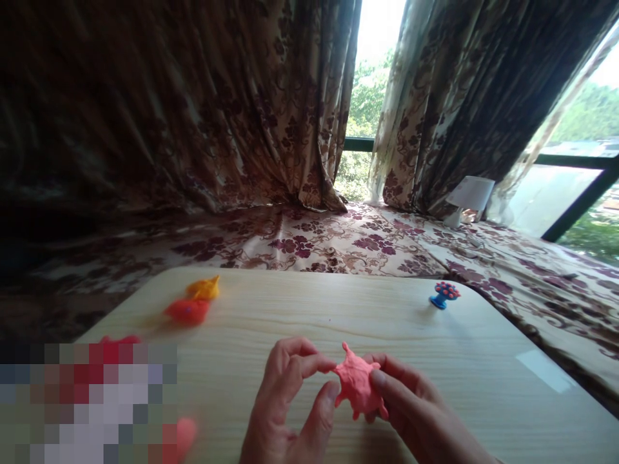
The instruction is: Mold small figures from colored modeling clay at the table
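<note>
A pink modelling-clay figure (358, 385), flat in the middle with several small nubs sticking out around its edge, is held just above the table at the near centre. My right hand (411, 399) grips its right side, thumb on top and fingers behind. On the left edge, the thumb and index finger of my left hand (297, 399) close on one of the nubs. Beyond my right hand stands a small blue clay stand (440, 300) topped with several pinkish-red balls.
Yellow clay (204, 288) and red-orange clay (188, 312) lie together at the table's far left. More pink clay (186, 437) shows beside a pixelated patch at lower left. Past the wooden table (309, 296) are a flowered cloth surface, curtains and a white lamp (472, 193).
</note>
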Motion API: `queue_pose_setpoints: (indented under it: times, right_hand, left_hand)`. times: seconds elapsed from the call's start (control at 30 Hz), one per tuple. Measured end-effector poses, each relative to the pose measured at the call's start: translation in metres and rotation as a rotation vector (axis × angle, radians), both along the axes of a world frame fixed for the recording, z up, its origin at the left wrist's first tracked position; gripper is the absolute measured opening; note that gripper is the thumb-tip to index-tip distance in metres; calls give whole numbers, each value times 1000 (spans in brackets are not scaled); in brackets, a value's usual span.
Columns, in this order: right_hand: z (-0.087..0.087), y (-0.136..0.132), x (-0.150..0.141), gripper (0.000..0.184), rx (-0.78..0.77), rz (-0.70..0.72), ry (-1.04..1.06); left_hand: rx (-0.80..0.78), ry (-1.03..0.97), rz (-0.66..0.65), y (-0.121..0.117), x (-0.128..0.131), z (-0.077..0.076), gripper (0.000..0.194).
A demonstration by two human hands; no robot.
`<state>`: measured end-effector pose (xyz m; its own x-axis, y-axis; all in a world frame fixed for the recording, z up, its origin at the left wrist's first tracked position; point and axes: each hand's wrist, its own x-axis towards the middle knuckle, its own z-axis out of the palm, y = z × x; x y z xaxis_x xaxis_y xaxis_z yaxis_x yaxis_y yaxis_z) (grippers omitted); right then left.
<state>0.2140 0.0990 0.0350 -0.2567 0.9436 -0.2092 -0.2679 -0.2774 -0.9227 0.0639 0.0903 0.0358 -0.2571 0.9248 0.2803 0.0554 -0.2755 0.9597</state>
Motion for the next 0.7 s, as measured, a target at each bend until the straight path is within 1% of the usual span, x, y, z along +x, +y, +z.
queue_pose_setpoints:
  times: [0.07, 0.1, 0.17, 0.2, 0.27, 0.33, 0.4, 0.47, 0.6, 0.7]
  right_hand:
    - [0, 0, 0, 32, 0, -1, 0]
    - [-1, 0, 0, 32, 0, -2, -1]
    - [-1, 0, 0, 33, 1, -3, 1]
    - [-2, 0, 0, 33, 3, -4, 5]
    - [-3, 0, 0, 33, 8, -10, 7]
    - [-4, 0, 0, 33, 16, -16, -4]
    - [-4, 0, -1, 33, 34, -16, -25]
    - [-6, 0, -1, 34, 61, -10, -44]
    - [-10, 1, 0, 34, 86, 8, -82]
    - [-16, 2, 2, 34, 97, 35, -89]
  left_hand:
    - [-6, 16, -1, -1, 0, -1, 10]
    - [-41, 12, -2, 0, -1, -1, 14]
    - [-175, -26, -32, 2, -5, -3, 22]
    - [-252, -61, -74, 3, -6, -3, 25]
    - [-345, -142, -221, 7, -9, -5, 28]
    - [-335, -202, -387, 9, -11, -5, 31]
    - [-321, -226, -484, 10, -10, -4, 31]
    - [-346, -237, -512, 9, -9, -1, 28]
    - [-386, -262, -527, 7, -6, 3, 28]
    - [-410, -277, -553, 8, -6, 0, 29]
